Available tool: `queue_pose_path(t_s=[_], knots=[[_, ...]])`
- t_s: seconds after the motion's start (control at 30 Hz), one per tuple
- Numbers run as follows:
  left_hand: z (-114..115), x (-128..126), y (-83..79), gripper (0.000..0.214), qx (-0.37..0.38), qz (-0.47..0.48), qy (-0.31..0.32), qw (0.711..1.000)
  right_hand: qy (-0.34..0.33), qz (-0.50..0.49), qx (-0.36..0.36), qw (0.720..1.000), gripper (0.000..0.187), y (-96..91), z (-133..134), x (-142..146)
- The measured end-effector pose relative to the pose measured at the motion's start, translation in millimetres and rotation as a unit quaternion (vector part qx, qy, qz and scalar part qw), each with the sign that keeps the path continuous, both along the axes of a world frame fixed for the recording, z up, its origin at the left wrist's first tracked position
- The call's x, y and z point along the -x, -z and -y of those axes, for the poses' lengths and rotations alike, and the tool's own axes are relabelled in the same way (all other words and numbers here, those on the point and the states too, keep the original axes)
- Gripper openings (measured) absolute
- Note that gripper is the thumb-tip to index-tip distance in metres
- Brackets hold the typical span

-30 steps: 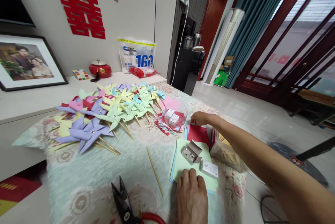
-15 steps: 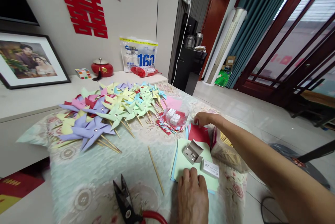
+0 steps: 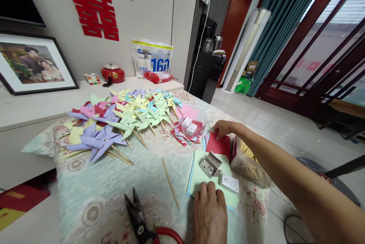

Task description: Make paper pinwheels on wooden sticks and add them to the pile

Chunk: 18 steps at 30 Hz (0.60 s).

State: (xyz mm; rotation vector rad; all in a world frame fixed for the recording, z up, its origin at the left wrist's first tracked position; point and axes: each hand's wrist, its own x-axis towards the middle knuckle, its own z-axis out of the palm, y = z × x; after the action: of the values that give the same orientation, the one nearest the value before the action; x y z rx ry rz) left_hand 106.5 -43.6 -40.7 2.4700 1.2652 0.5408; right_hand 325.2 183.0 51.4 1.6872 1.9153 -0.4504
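My left hand (image 3: 210,211) lies palm down, fingers flat on the near edge of a pale green paper stack (image 3: 196,177). On that stack sit an open small box (image 3: 210,164) with tiny metal pieces and a closed white box (image 3: 229,182). My right hand (image 3: 226,128) reaches farther out, its fingers closed at the far edge of a red paper sheet (image 3: 218,145). Left of my left hand are a bare wooden stick (image 3: 170,185) and pliers with red handles (image 3: 139,217). Finished paper pinwheels (image 3: 125,122) on sticks lie in a heap at the left.
A clear tub of wooden sticks (image 3: 251,168) stands under my right forearm. Paper scraps (image 3: 185,137) lie beneath a clear round container (image 3: 194,126) with small white boxes. Behind the table, a cabinet top (image 3: 91,97) holds a framed photo (image 3: 34,65) and a red pot (image 3: 113,73).
My right hand has shifted slightly right and closed on the far edge of the red paper, whose visible area has changed a little. My left hand stays put.
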Motion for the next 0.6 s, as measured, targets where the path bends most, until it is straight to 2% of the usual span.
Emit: queue_pose_path(t_s=[0.5, 0.6], knots=[[-0.7, 1.9, -9.4, 0.020, 0.009, -0.018, -0.006, 1.000, -0.003, 0.028, -0.033, 0.999, 0.026, -2.3, 2.5, 2.5], [-1.4, 1.3, -10.5, 0.020, 0.022, -0.022, 0.000, 1.000, -0.005, 0.018, -0.056, 0.998, 0.024, -8.9, 5.5, 3.2]])
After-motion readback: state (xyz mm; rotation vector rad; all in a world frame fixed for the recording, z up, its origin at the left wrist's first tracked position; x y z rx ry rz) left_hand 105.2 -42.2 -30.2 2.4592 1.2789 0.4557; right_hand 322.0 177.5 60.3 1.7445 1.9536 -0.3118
